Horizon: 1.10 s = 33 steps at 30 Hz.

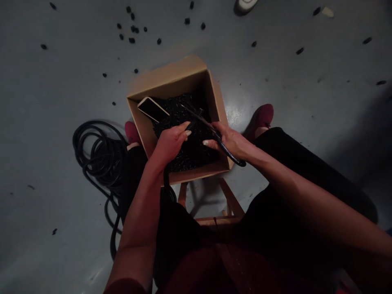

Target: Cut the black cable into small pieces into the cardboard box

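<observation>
Over an open cardboard box (142,118), my left hand (174,141) is closed on the end of a black tube (166,177), which trails down beneath my wrist. My right hand (226,139) grips a pair of scissors (200,118). Their blades point up and left, close to the tube's end, and a dark handle loop sticks out below my palm. Whether the blades touch the tube I cannot tell. Short black cut pieces (180,165) fill the bottom of the box. A phone (153,109) leans at the box's far left corner.
A coil of black tubing (104,155) lies on the floor left of the box. Several black bits (133,29) are scattered beyond it. My feet in red shoes (265,115) flank the box. A wooden stool (231,196) is under me. A white shoe (246,5) shows at the top.
</observation>
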Available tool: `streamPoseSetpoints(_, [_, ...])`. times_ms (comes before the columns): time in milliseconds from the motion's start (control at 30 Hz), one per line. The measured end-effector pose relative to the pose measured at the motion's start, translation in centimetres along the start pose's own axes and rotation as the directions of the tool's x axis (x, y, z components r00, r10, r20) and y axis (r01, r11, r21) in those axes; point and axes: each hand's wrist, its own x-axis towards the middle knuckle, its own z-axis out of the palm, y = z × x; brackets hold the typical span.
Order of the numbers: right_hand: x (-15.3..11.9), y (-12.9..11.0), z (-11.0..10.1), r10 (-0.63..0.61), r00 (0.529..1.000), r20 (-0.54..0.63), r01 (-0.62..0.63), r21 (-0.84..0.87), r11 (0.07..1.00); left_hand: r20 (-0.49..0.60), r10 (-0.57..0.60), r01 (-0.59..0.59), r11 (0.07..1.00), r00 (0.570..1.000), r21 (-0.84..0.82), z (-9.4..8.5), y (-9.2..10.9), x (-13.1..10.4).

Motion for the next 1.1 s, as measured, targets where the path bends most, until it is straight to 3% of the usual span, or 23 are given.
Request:
streamPoseSetpoints(367, [0.1, -0.2, 0.3, 0.002, 1.000, 0.025, 0.001, -0.136, 0.991, 0.032, -0.006, 0.006, 1.000, 0.999, -0.015, -0.2, 0.2, -0.3])
streamPoseSetpoints(533, [0.1, 0.4, 1.0, 0.040, 0.997, 0.062, -0.027, -0.191, 0.981, 0.136, -0.004, -0.007, 0.996, 0.991, 0.085, -0.2, -0.1, -0.2])
streamPoseSetpoints(833, [0.5, 2.2, 3.6, 0.108, 0.980, 0.164, -0.073, -0.209, 0.975, 0.294, -0.176, 0.064, 0.933, 0.940, 0.354, 1.4, -0.8, -0.4])
streamPoseSetpoints(1100, [0.0, 2.3, 4.1, 0.129, 0.971, 0.204, -0.090, -0.188, 0.978, 0.372, -0.246, 0.078, 0.908, 0.895, 0.413, 1.2, -0.3, -0.5])
